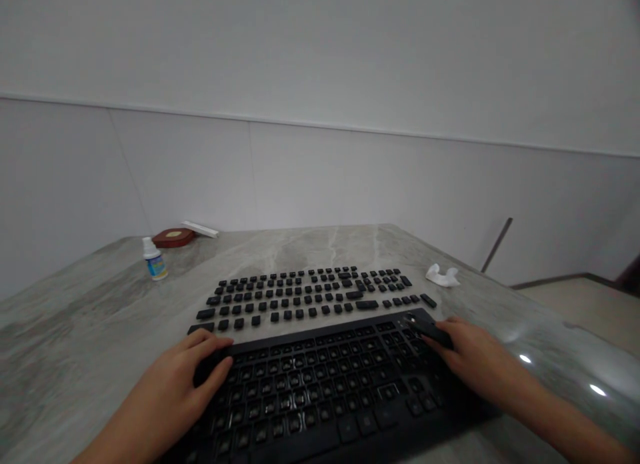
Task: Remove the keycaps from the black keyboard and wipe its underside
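A black keyboard [300, 377] lies close to me, with most of its keycaps off and the sockets bare. A few keycaps remain at its lower right. My left hand [187, 377] grips the keyboard's left end, thumb and fingers around the corner. In my right hand [463, 354] is a slim black-handled tool [433, 331], its end over the keyboard's upper right corner. The exact kind of tool cannot be made out. Beyond the keyboard, loose black keycaps [287, 315] are laid out in rows like a keyboard layout.
A white spray bottle [155, 261] with a blue label stands at the left. Behind it are a red-brown box [173, 237] and a white strip [200, 229]. Crumpled white tissue [443, 275] sits at the right. The marble-patterned table [90, 331] ends near a white wall.
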A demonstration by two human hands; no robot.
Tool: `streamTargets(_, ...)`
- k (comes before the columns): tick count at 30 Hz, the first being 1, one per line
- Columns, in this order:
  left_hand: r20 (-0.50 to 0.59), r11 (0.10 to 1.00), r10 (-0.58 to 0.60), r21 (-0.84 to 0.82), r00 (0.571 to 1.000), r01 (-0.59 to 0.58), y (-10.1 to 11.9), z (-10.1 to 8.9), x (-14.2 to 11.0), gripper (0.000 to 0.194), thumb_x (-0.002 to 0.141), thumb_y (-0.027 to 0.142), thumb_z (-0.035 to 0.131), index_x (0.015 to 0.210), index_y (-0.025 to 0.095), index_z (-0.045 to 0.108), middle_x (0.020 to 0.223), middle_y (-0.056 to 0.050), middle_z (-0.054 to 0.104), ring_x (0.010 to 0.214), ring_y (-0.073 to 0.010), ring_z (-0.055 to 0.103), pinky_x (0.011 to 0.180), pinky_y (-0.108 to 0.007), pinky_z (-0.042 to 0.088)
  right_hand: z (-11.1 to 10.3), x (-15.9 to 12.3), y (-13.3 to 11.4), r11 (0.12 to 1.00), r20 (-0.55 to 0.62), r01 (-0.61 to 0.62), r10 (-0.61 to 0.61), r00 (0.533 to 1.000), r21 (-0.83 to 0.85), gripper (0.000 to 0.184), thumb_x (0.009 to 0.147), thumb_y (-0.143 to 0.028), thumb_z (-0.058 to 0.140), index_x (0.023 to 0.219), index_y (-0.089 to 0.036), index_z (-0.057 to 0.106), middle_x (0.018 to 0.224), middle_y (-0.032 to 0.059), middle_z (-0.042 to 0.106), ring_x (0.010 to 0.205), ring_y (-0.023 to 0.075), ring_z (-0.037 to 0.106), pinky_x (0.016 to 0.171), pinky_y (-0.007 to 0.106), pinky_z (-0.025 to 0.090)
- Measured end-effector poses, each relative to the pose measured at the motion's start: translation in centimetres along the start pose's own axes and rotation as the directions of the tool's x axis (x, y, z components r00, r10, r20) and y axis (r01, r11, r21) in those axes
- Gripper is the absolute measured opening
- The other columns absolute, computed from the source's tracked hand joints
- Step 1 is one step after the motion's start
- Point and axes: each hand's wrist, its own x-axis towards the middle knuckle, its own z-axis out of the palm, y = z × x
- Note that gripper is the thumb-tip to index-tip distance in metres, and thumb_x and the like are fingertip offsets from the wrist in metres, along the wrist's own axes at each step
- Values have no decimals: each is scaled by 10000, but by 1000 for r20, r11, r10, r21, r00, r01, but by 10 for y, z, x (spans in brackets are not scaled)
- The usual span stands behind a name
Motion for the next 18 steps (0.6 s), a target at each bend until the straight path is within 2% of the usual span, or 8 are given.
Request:
streamTargets(4, 31, 999, 0, 34, 1000, -1, -1, 1, -1, 434, 929, 494, 449, 1105, 223, 738, 1104, -95, 703, 984, -287, 703, 913, -438, 572, -21, -5, -31, 980, -136, 69, -95, 986, -189, 193, 776, -43, 562, 851, -161, 695, 945, 124, 694, 892, 297, 675, 767, 383, 479)
streamTargets(6, 33, 999, 2, 48, 999, -3, -3, 0, -2, 422, 941, 482, 451, 1116, 221, 733, 1126, -99, 689, 985, -293, 697, 901, -449, 569, -31, -9, -65, 956, -99, 248, -265, 959, -155, 215, 760, -11, 564, 842, -182, 666, 814, 66, 703, 795, 262, 688, 690, 342, 462)
streamTargets(8, -2, 998, 32, 49, 999, -32, -2, -7, -4, 407, 959, 468, 456, 1135, 213, 720, 1145, -106, 672, 982, -298, 689, 891, -456, 562, -32, -15, -106, 843, -76, 532, -537, 840, -81, 129, 852, -96, 583, 787, -200, 625, 708, 21, 691, 674, 227, 681, 602, 320, 422)
streamTargets(10, -38, 991, 133, 12, 990, -133, 2, -17, -7, 359, 982, 417, 468, 1177, 213, 689, 1163, -103, 654, 993, -279, 677, 893, -425, 549, -24, -20, -147, 626, -84, 777, -779, 621, -60, 116, 875, -149, 612, 772, -199, 594, 697, 7, 685, 599, 203, 651, 533, 318, 370)
streamTargets(12, -7, 942, 327, -76, 945, -327, 11, -30, -13, 294, 987, 317, 485, 1222, 234, 642, 1155, -78, 649, 992, -234, 665, 874, -351, 536, -10, -24, -182, 457, -109, 885, -888, 448, -86, 150, 933, -234, 597, 790, -191, 587, 684, 15, 679, 539, 197, 616, 473, 332, 311)
streamTargets(13, 40, 894, 437, -135, 899, -428, 16, -35, -15, 278, 973, 263, 496, 1215, 246, 631, 1126, -62, 655, 972, -212, 662, 848, -315, 528, -1, -24, -197, 405, -125, 910, -911, 393, -93, 167, 957, -250, 574, 803, -186, 587, 689, 21, 680, 534, 198, 610, 458, 338, 296)
streamTargets(15, 136, 811, 573, -236, 808, -536, 26, -41, -19, 238, 925, 195, 514, 1121, 238, 642, 1009, -40, 669, 870, -183, 655, 762, -277, 506, 15, -22, -217, 333, -138, 939, -938, 319, -88, 170, 975, -257, 541, 835, -175, 593, 708, 35, 681, 550, 202, 613, 448, 340, 297)
streamTargets(18, 186, 804, 578, -294, 794, -517, 32, -38, -19, 122, 903, 165, 514, 897, 190, 634, 828, -34, 644, 733, -168, 624, 661, -270, 453, 35, -16, -231, 317, -113, 948, -942, 316, 4, 62, 879, -213, 588, 849, -163, 611, 722, 48, 675, 586, 205, 617, 464, 331, 320)
